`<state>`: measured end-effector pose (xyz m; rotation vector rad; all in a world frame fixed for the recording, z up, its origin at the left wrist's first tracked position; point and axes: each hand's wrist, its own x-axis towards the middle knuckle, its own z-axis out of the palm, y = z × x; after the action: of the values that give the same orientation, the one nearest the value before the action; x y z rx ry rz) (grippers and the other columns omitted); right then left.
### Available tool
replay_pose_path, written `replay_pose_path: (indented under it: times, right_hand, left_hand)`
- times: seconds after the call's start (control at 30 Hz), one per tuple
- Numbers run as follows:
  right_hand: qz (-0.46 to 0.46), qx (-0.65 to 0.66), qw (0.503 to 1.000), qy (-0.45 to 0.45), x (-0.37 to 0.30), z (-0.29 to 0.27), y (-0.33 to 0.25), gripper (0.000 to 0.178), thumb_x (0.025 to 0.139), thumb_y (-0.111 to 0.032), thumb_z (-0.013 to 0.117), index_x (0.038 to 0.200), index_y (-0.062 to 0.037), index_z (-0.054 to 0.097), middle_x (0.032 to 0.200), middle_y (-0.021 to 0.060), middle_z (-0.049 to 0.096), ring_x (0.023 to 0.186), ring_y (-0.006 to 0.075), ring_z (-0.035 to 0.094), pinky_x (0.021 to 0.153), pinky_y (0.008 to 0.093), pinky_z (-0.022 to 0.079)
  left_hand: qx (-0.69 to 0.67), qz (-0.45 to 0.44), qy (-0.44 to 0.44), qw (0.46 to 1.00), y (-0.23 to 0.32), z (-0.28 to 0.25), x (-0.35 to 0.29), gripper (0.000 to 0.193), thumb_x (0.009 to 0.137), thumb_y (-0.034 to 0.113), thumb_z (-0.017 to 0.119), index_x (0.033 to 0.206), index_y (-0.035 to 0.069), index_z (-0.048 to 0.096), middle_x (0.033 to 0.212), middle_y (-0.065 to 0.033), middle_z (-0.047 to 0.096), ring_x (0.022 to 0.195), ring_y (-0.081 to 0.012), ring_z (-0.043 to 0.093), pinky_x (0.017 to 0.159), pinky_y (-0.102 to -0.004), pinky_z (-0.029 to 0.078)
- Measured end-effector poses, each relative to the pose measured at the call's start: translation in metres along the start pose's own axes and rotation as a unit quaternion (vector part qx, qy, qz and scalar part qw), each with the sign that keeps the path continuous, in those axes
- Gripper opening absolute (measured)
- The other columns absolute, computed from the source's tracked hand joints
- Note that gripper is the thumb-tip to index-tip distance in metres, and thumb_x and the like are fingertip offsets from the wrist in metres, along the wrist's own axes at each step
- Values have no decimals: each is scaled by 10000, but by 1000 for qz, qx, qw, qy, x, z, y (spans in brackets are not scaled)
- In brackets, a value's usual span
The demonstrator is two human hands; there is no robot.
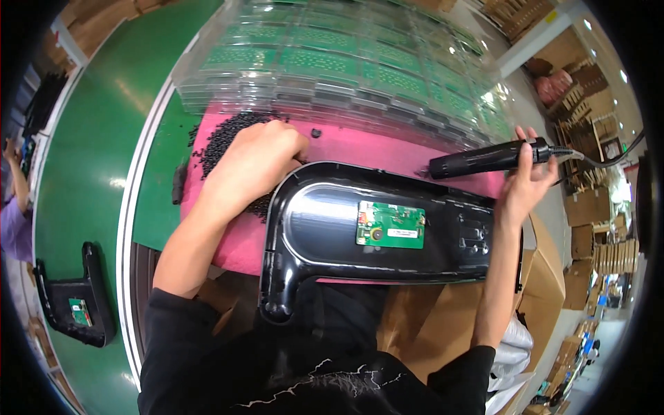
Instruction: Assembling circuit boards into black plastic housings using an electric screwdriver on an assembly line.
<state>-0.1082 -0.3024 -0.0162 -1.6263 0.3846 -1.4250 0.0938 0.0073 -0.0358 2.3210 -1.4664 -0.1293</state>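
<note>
Left side, picking from the pile of small black pieces point(223, 140) is probably calling for a light pinch; the left hand point(266, 155) is arching knuckles-up over it, fingertips hidden, so I can't tell whether it is gripping any; mid-view, the black housing point(311, 238) is lying across the pink mat point(339, 142), green circuit board point(389, 225) facing up; the right hand point(527, 183) is holding the black driver point(477, 160) by its rear end, tip pointing left, best kept off the board.

L hand point(266, 155) — fingertips hidden, bg co-worker point(15, 232) — cut off
</note>
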Motion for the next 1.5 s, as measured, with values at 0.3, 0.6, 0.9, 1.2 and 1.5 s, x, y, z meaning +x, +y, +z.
replay_pose_path:
  times: [0.3,0.6,0.9,1.2,1.5]
  right_hand:
    - [203,377,886,-178,-30,20,-39,337,951,-363,603,1158,-105,539,831,10,513,826,177,505,955,416,424]
    - [115,504,836,-184,-67,39,-117,311,799,-235,764,956,-167,505,706,-83,509,678,68,474,839,321,321]
    - [108,470,854,-197,-75,52,-116,320,795,-243,777,937,-180,496,692,-91,525,669,55,498,836,318,322]
    - [114,464,850,-221,-68,51,-114,318,802,-244,765,943,-181,487,700,-81,530,676,63,504,853,334,322]
    - [129,254,920,-270,-45,17,-86,375,836,-287,713,1052,-62,505,745,21,522,669,154,507,927,394,486]
  left_hand:
    - [-7,66,129,989,4,2,2,100,831,34,645,886,-35,597,855,-161,618,870,-340,613,770,-405,493]
    - [-491,48,-76,867,53,6,-2,131,870,-14,645,995,-20,609,892,-32,638,824,-90,602,727,-240,486]
    - [-548,63,-87,829,41,13,4,132,875,-56,625,1004,-30,622,933,-48,658,878,-105,623,793,-252,515]
    - [-593,4,-143,793,42,16,12,124,863,-26,665,984,-27,639,899,-47,670,843,-97,633,786,-256,522]
    - [-363,102,-38,925,41,26,12,135,834,68,707,903,-21,633,840,-122,686,798,-254,681,723,-346,526]
